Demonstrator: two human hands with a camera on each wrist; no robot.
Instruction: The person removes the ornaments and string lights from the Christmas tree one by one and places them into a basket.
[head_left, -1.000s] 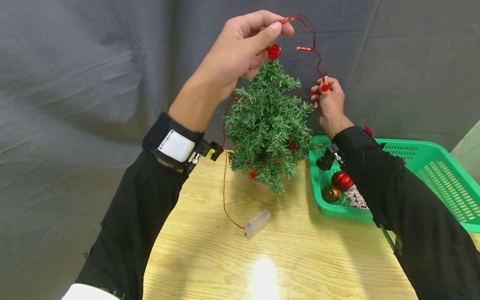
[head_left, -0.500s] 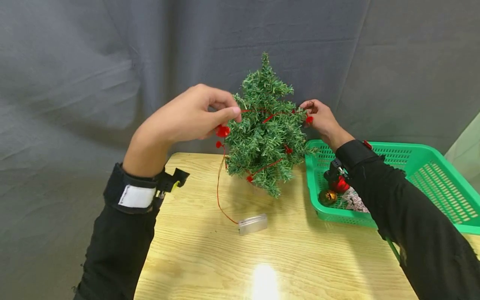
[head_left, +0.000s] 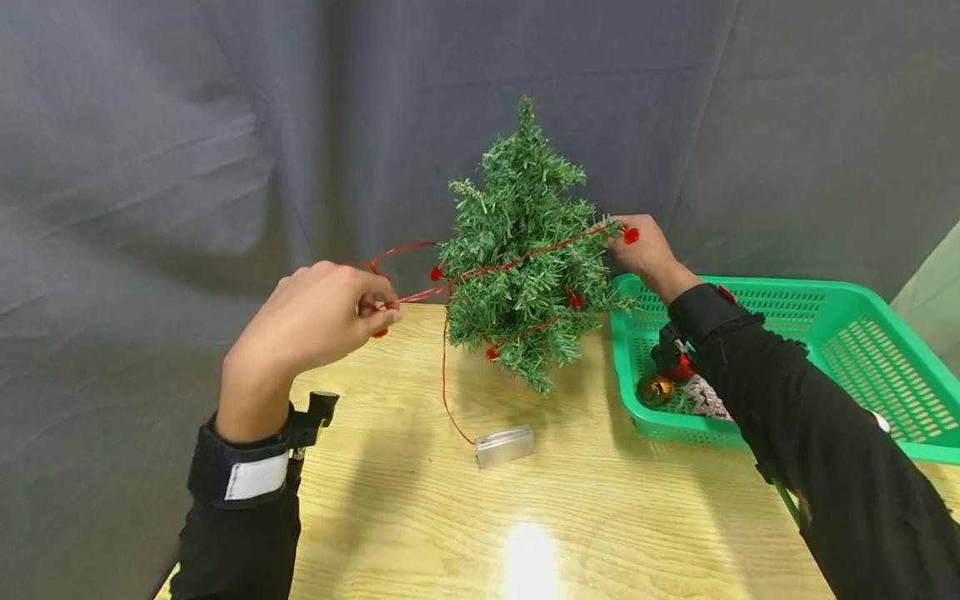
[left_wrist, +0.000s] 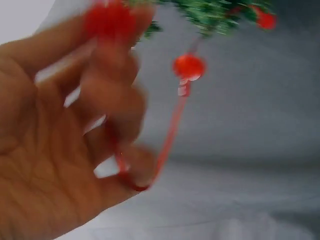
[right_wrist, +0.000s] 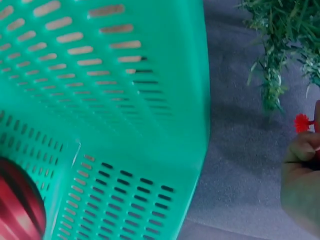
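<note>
A small green artificial Christmas tree stands on the wooden table. A red string of lights with red pompom-like pieces crosses its front, stretched between both hands. At the tree's left, my left hand pinches the string between thumb and fingers; the left wrist view shows a red light dangling on the looped wire. My right hand grips the string at the tree's right side, its fingertips partly hidden by branches. The wire runs down to a clear battery box lying on the table before the tree.
To the right stands a green plastic basket, its near part below my right forearm. Inside lie a gold ball, a red ball and a silvery ornament. A grey cloth hangs behind the table.
My left hand has come down from above the treetop to the tree's left, drawing the string across the front. My right hand has lowered slightly beside the tree.
</note>
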